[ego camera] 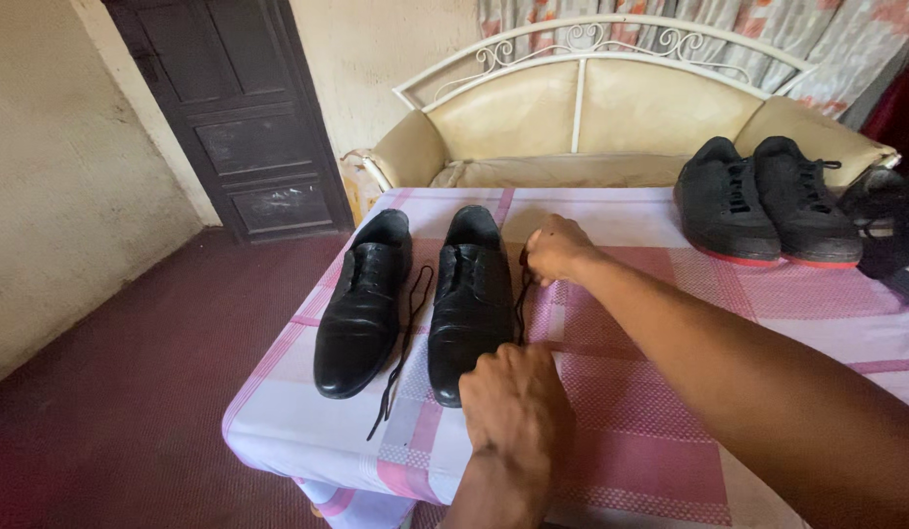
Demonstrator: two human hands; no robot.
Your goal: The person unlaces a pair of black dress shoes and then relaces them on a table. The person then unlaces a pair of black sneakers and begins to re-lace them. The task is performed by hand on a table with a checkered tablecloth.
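Two black leather dress shoes stand side by side on a pink and white checked tablecloth point(660, 431), toes toward me. My left hand point(515, 404) rests by the toe of the right-hand shoe point(470, 299), fingers curled against it. My right hand point(558, 249) is closed on the black lace point(521, 299) at that shoe's right side, near the heel. The left-hand shoe point(364, 306) lies untouched, with a loose black lace point(403, 343) trailing between the shoes toward the table's front edge.
A pair of black sneakers with red soles point(763, 201) sits at the table's far right, next to another dark shoe point(890, 235). Behind the table is a cream sofa with a white metal frame point(582, 113). A dark door point(239, 108) and maroon floor lie to the left.
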